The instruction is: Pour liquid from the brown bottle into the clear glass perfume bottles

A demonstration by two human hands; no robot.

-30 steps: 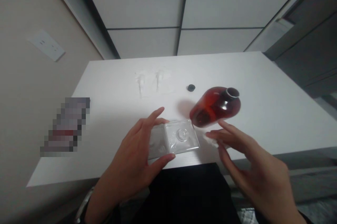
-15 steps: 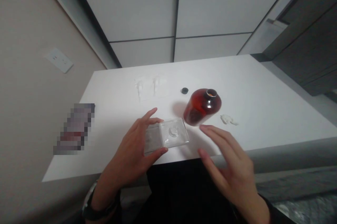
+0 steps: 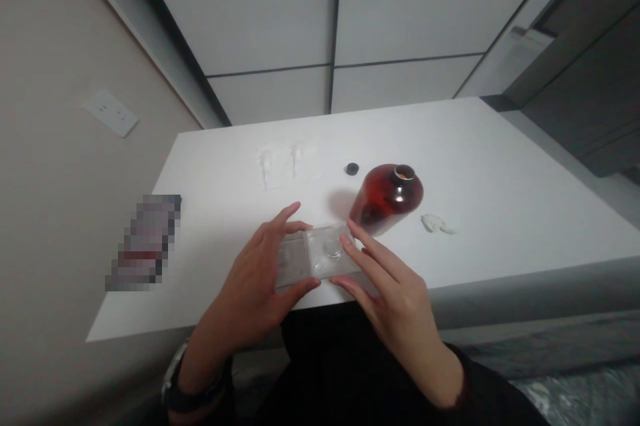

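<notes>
A clear, flat plastic case [image 3: 320, 254] with a raised round shape in its surface is held just above the near edge of the table. My left hand [image 3: 250, 276] grips its left part, fingers along the far edge and thumb on the near edge. At the other end, my right hand [image 3: 395, 299] is closed on the case, fingertips on its top and far corner, thumb at the near side. Close beyond the right fingers stands a dark red, see-through bottle [image 3: 387, 196] with its mouth uncovered. A small black cap [image 3: 352, 169] lies behind it.
On the white table [image 3: 220, 213] lie two small whitish translucent pieces [image 3: 296, 161] at the back and a crumpled white scrap [image 3: 436, 224] right of the bottle. A pixelated flat object [image 3: 143, 243] is at left. A wall with an outlet [image 3: 112, 113] borders that side.
My right hand has moved left from beside the bottle and taken hold of the right end of the plastic case. My left hand keeps its grip.
</notes>
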